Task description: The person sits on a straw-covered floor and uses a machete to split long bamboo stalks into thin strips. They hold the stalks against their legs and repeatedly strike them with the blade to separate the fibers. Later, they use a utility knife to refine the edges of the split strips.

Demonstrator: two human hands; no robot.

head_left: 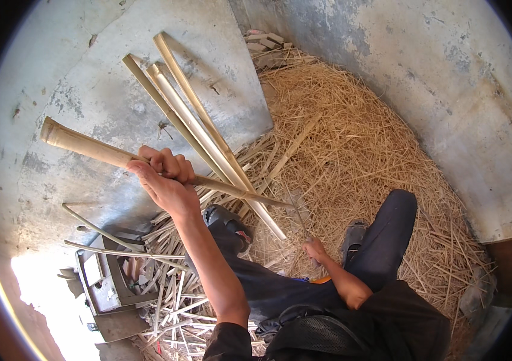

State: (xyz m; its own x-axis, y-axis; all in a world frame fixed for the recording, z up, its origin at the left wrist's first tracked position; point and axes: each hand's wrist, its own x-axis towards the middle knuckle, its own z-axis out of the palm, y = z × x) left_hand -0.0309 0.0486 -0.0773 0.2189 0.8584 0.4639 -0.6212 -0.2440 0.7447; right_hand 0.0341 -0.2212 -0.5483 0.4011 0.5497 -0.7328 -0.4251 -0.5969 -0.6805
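Bamboo strip [147, 162] — long, pale, split lengthwise — held up across the lap, left hand [165, 177] wrapped shut around its middle. Right hand [315, 248] low by the knee, closed on a thin blade [297, 216] that meets the strip's near end. Looks light and stiff, springy; edges likely sharp, so mid-shaft suits best. More split strips [201, 120] lean on the wall; shavings [352, 150] cover the floor.

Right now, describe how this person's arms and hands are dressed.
Both hands are bare: no gloves, rings or watch visible on the left hand or the right hand. Both forearms are uncovered too. A dark sleeve starts near the left elbow; the right arm emerges from dark clothing at the elbow. No markings show.
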